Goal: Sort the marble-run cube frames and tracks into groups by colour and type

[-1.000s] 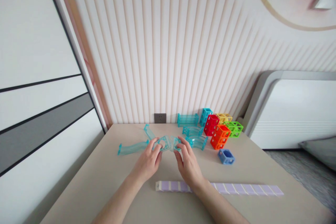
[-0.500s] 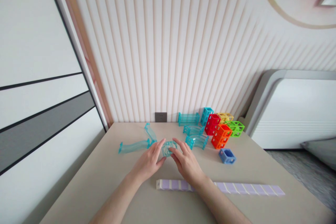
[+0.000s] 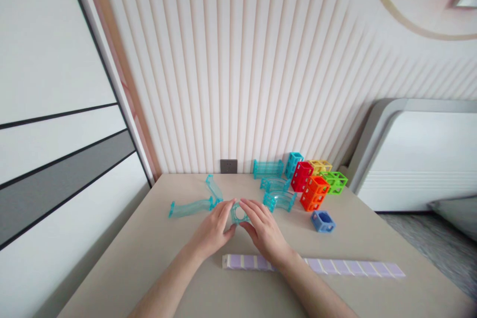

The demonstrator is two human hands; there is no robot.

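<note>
Both my hands meet over a small clear-teal track piece (image 3: 238, 213) with a round hole, just above the beige table (image 3: 149, 258). My left hand (image 3: 214, 231) grips its left side with fingertips. My right hand (image 3: 263, 231) covers its right side and top. To the left of my hands lie two curved teal track pieces, one long (image 3: 190, 207) and one tilted up (image 3: 213, 188). More curved teal track (image 3: 280, 200) lies just right of my hands.
Coloured cube frames stand at the back right: red (image 3: 301, 176), orange (image 3: 313, 193), green (image 3: 334, 182), yellow (image 3: 319, 166), teal (image 3: 293, 163). A blue cube (image 3: 322, 221) sits alone. A long lilac strip (image 3: 335, 266) lies near the front. A wall socket (image 3: 228, 166) is behind.
My hands have closed in together around the teal pieces, which were held apart a second ago; now one compact piece with a round hole shows between my fingers.
</note>
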